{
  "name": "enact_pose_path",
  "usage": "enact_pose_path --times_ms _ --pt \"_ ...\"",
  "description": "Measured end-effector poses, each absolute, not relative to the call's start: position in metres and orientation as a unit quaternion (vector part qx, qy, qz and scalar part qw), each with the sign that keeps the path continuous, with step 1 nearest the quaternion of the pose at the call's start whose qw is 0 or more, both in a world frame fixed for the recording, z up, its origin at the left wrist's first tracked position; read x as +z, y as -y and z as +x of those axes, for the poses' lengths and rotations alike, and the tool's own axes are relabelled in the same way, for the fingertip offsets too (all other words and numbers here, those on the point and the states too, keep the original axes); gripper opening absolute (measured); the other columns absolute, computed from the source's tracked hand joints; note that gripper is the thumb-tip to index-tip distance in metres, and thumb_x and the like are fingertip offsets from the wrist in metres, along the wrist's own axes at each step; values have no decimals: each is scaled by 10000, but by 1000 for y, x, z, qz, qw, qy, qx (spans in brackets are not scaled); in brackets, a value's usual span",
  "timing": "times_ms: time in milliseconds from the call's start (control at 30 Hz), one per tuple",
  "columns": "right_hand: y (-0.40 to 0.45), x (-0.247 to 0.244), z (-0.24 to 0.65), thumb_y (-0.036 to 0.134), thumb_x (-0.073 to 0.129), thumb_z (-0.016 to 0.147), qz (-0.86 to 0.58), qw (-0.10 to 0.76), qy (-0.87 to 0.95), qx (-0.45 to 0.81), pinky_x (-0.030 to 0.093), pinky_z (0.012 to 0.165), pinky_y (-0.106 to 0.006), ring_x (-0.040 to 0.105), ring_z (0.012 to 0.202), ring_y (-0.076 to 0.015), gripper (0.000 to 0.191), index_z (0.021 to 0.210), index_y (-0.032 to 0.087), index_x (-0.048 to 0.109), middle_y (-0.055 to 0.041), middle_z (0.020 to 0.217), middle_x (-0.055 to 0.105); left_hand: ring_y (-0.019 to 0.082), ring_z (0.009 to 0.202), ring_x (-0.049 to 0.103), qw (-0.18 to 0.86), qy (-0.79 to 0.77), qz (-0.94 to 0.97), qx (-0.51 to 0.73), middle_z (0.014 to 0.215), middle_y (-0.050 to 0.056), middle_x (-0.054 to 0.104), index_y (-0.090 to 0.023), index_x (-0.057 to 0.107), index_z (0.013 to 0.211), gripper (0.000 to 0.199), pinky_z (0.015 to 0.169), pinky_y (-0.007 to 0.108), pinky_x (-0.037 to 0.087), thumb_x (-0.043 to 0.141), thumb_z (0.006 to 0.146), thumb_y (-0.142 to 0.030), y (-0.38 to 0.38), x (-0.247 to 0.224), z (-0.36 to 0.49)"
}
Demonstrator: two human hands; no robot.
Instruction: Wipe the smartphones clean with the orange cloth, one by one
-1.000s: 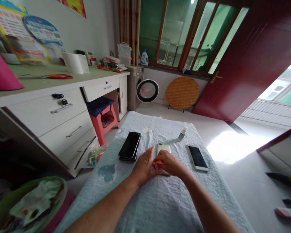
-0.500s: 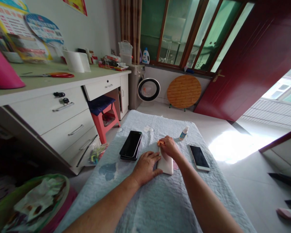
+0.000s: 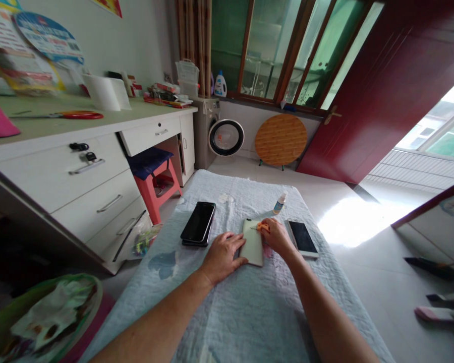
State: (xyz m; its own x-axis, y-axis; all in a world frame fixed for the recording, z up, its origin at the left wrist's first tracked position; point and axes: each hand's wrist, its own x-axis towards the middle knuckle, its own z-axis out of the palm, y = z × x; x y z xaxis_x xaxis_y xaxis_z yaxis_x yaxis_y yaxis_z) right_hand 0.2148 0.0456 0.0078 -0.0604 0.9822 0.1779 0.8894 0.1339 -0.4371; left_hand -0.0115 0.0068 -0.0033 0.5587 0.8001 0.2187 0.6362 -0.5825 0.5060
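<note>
A pale phone (image 3: 252, 247) lies back side up on the cloth-covered table, its camera end away from me. My left hand (image 3: 223, 258) rests flat along its left edge, fingers stretched out and thumb at the near end, with nothing gripped. My right hand (image 3: 278, 237) is closed around a small orange tool (image 3: 263, 228) over the upper right of the phone's back. A thin tip seems to reach left from it; its exact kind is unclear. To the left lie black phones (image 3: 199, 223), stacked. On the right is a white phone (image 3: 302, 238), dark screen up.
A small spray bottle (image 3: 280, 203) stands beyond my right hand on the light blue cloth (image 3: 227, 312). A waste bin (image 3: 98, 297) is at the lower left. The desk (image 3: 144, 121) with a red stool (image 3: 157, 189) beneath runs along the left.
My right hand has shifted right and slightly nearer with the orange tool, uncovering the phone's camera end. My left hand stays at the phone's edge. The whole view has moved slightly.
</note>
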Motion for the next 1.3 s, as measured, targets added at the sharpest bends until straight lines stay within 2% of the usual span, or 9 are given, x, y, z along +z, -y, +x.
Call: enact_pose_path --times_ms 267,500,700,1067,1300 --pt "-5 26 208 188 551 806 -610 179 749 185 354 675 -237 542 749 -143 65 834 164 605 -40 837 627 279 1231 460 173 -417 866 213 1370 30 544 -254 562 1278 542 1049 436 362 635 820 -533 -7 -4 -12" --pt "22 38 199 158 568 771 -592 134 766 211 321 648 -220 523 734 -128 82 842 174 605 -25 841 606 279 1238 456 170 -419 867 211 1384 36 530 -255 563 1280 531 1060 442 352 616 832 -535 -7 -5 -12" --pt "30 42 183 170 586 796 -586 110 779 194 307 645 -220 510 727 -122 59 828 183 634 -22 839 584 303 1278 419 191 -409 871 194 1416 53 493 -241 532 1310 661 1080 458 329 701 741 -531 -7 -1 -13" --pt "0 31 170 195 585 804 -580 149 784 165 334 671 -218 520 748 -124 100 854 176 670 -17 824 575 286 1259 443 214 -418 854 225 1366 35 542 -253 533 1294 660 1079 428 333 762 699 -423 -7 -3 -13" --pt "-38 21 182 209 578 810 -636 173 746 99 362 716 -230 538 764 -139 130 868 171 688 -37 834 610 299 1252 437 224 -411 855 225 1383 33 525 -265 537 1300 641 1069 442 333 734 723 -464 -7 1 -14"
